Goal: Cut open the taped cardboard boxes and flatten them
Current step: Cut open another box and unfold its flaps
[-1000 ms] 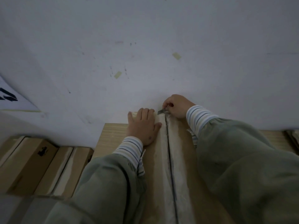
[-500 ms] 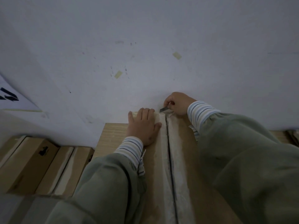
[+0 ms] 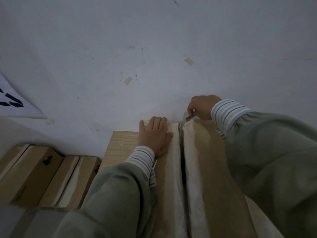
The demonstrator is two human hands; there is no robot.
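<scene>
Pressing flat, left hand [image 3: 154, 136] steadies the box [image 3: 214, 169] at lower centre, fingers straight. Right hand [image 3: 201, 106] pinches a knife [image 3: 190, 117] at the seam's far end. Cardboard looks stiff, light; hold beside the seam.

The cardboard box [image 3: 216, 169] is brown, with whitish tape [image 3: 175, 169] in two pale strips along a dark central slit. Both sleeves [image 3: 274, 152] are grey-green, with cuffs [image 3: 228, 109] striped white, blue and beige. The far wall [image 3: 154, 40] is pale bluish-white, flecked with dark marks and two yellowish tape scraps [image 3: 188, 61]. Brown boxes [image 3: 34, 177] at the left carry black prints.
</scene>
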